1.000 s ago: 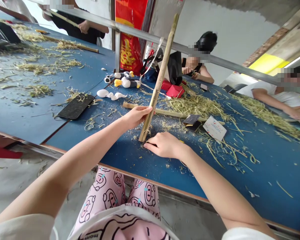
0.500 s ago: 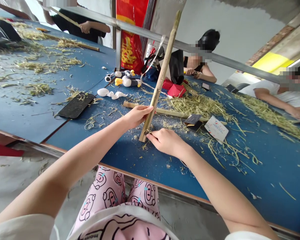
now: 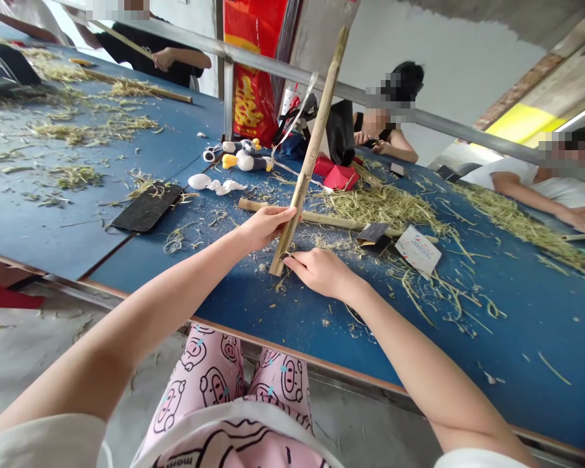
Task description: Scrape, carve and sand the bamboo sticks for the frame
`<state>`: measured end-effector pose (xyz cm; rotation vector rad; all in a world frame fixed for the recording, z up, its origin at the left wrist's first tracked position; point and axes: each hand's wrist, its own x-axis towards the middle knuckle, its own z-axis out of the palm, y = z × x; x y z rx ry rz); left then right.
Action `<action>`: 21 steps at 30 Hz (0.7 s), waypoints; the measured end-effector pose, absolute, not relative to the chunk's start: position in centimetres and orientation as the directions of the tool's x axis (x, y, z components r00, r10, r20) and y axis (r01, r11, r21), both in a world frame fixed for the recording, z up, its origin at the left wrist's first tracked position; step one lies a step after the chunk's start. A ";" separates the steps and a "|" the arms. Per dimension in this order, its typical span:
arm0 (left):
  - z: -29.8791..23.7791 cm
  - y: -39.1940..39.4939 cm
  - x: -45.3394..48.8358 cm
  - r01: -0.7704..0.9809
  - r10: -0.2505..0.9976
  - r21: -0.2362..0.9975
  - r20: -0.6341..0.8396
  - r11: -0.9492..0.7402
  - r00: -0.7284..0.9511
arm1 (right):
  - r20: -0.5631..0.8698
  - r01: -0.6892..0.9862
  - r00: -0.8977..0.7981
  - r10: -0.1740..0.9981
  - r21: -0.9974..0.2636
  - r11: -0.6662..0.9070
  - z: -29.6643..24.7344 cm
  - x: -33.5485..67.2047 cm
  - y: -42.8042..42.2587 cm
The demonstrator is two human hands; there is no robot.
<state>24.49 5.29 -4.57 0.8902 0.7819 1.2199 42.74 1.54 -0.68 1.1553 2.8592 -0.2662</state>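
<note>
A long, pale wooden stick (image 3: 316, 140) stands tilted over the blue table, its lower end at the tabletop or just above it. My left hand (image 3: 268, 224) is closed around its lower part, thumb along the near side. Close to the bottom end, my right hand (image 3: 322, 270) is closed in a pinch against the stick's right side. A thin curl shows at those fingertips, but what they grip is too small to make out. Behind my hands a second wooden stick (image 3: 355, 222) lies across the table among fine shavings.
A dusty phone (image 3: 147, 208) lies to the left, with knitted duck toys (image 3: 246, 160) behind it. Heaped shavings (image 3: 394, 207), a white card (image 3: 418, 251) and a red pouch (image 3: 342, 177) lie on the right. A metal rail (image 3: 268, 62) crosses behind; several people sit around the table.
The view has shifted slightly. My hands keep nearly the same places on the stick, and its top end leans a little further left in the picture.
</note>
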 end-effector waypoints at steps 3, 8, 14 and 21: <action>-4.6 5.2 24.5 -0.439 0.985 0.892 -0.038 0.110 0.170 | -0.105 0.703 -0.711 0.696 -0.104 0.703 -0.8 42.4 1.2; -4.3 5.0 24.7 -0.467 0.984 0.876 -0.041 0.119 0.173 | -0.181 0.675 -0.734 0.655 -0.085 0.733 -0.7 41.8 0.4; -4.2 5.0 24.6 -0.456 0.984 0.882 -0.041 0.117 0.174 | -0.229 0.531 -0.826 0.514 -0.016 0.847 -0.5 41.7 0.5; -4.0 4.8 24.5 -0.435 0.981 0.891 -0.055 0.132 0.184 | -0.113 0.700 -0.715 0.690 -0.107 0.707 -0.4 42.3 1.1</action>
